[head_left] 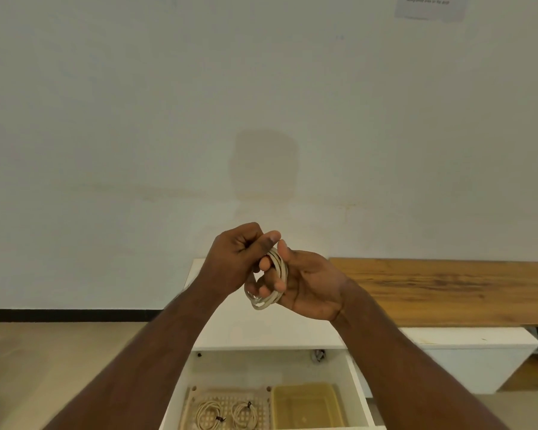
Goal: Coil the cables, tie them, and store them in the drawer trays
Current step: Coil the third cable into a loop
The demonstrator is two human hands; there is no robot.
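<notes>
A coiled beige cable (272, 297) hangs in mid-air between both hands, above a white cabinet. My left hand (235, 257) is curled, its thumb and fingers pinching the top of the coil. My right hand (311, 283) grips the coil from the right, fingers wrapped through the loops. Below, the open white drawer (356, 383) holds a perforated beige tray (196, 395) with two tied coils (208, 414) (244, 414), and a yellow translucent tray (306, 406) beside it on the right.
A white cabinet top (261, 330) lies under the hands. A wooden bench top (448, 290) runs to the right over a white base. The wall is close ahead, with a paper sign (430, 6) at top right. Tan floor lies at left.
</notes>
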